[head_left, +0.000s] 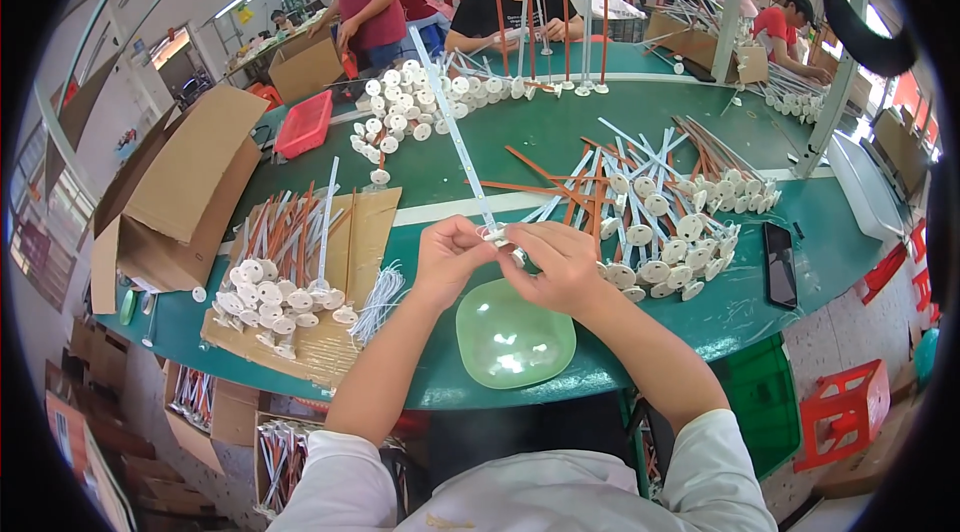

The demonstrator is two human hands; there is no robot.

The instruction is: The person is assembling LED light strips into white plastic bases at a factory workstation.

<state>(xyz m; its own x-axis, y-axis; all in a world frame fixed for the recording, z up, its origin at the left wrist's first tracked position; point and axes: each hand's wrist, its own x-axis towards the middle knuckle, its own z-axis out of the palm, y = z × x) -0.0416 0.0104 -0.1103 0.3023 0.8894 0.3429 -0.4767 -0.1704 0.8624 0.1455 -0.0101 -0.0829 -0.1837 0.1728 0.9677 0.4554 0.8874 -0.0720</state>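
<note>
Head view: the left hand point(447, 259) and the right hand point(553, 262) meet above the near part of the table point(730, 310). Both are closed to a narrow fingertip pinch at the near end of a pale strip point(456, 140), about its white disc base point(495, 236). The fingers partly cover this base, so the exact contact points cannot be told.

Governing relation: the base lies between the two sets of fingertips, with neither hand clearly nearer. The long axis of the strip runs away from the hands toward the far edge of the table, slanting left; its far end is free. Its true tilt above the table cannot be told from this view.

Surroundings: a green bowl point(516, 334) sits at the near edge, below the hands. A white cord bundle point(379, 305) lies to the left, beside a cardboard sheet point(376, 222). A right-hand pile of strips point(655, 212) lies beyond the right hand.
</note>
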